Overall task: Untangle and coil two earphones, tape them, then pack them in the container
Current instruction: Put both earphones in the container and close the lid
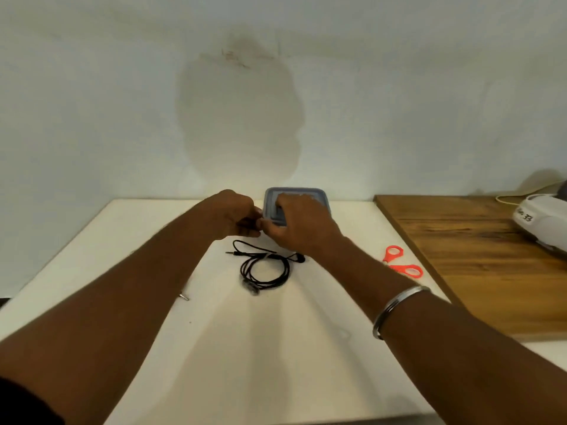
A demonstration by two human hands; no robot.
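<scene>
While both arms reach out over the white table (276,348), the left hand (234,217) and right hand (302,223) meet fingertip to fingertip in front of the grey-blue container (319,196); both pinch something small and dark, though I cannot tell what; a black earphone (265,268) lies loosely coiled just nearer, untouched; orange scissors (402,262) rest to the right, near a wooden board (475,256).

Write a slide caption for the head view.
Both hands, left and right, work a small dark item before the container; coiled earphone on table.
</scene>
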